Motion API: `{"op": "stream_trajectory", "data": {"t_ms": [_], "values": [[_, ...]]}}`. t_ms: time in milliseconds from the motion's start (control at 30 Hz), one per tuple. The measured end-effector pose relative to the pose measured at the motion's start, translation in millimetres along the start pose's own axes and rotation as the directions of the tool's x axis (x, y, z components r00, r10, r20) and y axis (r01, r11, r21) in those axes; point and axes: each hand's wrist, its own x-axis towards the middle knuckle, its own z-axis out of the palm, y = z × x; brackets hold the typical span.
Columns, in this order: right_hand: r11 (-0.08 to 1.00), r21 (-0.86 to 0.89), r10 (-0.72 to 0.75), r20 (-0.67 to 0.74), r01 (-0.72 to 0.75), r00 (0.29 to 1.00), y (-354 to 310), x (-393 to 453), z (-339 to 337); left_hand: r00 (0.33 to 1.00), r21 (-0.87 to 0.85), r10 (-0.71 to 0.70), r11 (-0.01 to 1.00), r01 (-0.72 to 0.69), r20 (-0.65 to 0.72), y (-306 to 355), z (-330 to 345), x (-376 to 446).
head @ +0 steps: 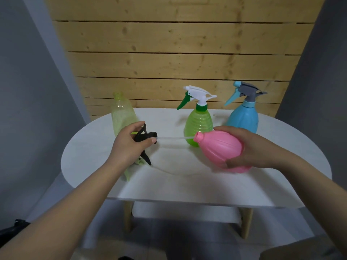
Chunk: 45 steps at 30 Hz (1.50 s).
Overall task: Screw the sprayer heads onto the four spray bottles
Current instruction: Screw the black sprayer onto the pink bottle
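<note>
Four spray bottles are showing around a white oval table, which is standing in front of a wooden plank wall. The blue bottle is standing upright near the far right edge with a grey and blue sprayer head already sitting on its neck. Beside it, towards the middle of the far edge, the green ribbed bottle is standing upright too, wearing a white sprayer head with a green trigger. The pale yellow-green bottle is standing near the far left edge with its neck open and no head on it.

The pink bottle is being held tilted above the right half of the table, its open neck pointing left. The right hand is wrapping around its body, fingers over the top and thumb underneath. The left hand is pinching a black sprayer head between thumb and fingers above the left half of the table. The head's clear tube is reaching rightwards, its tip sitting at the mouth of the pink bottle. Another black and green sprayer head is lying on the table just under the left hand, mostly hidden by it.
</note>
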Motion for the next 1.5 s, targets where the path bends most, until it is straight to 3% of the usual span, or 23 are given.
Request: {"op": "stream_trajectory", "data": {"t_ms": [200,400,700,1033,1167,1367,1500], "values": [[0.998,-0.064,0.004,0.034,-0.002,0.999,1.5,4.2,6.4,0.991,0.040,0.102,0.994,-0.105,0.083,9.3,7.1,-5.6],[0.999,-0.033,0.045,0.101,-0.042,0.994,-4.1,5.9,10.5,0.964,-0.043,0.106,0.994,-0.099,0.243,18.7,22.5,-12.6],[0.992,0.087,0.066,0.241,-0.089,0.968,-9.8,5.6,10.2,0.895,-0.135,0.077,0.991,-0.019,0.440,22.1,25.7,-9.3],[0.988,0.074,0.101,0.371,-0.137,0.923,-9.2,9.3,17.2,0.768,-0.053,0.112,0.993,-0.101,0.630,27.6,26.1,-13.6],[0.966,0.185,0.105,0.365,-0.182,0.925,-7.1,13.9,15.2,0.779,-0.064,0.108,0.994,-0.087,0.618,25.7,25.8,-8.2],[0.871,0.427,0.141,0.252,-0.241,0.957,0.0,17.0,15.2,0.823,-0.116,0.006,0.991,0.073,0.568,16.4,29.3,-1.7],[0.707,0.654,0.171,0.212,-0.270,0.962,5.3,19.4,14.8,0.869,-0.255,-0.055,0.945,0.204,0.493,10.0,29.8,2.4]]}}
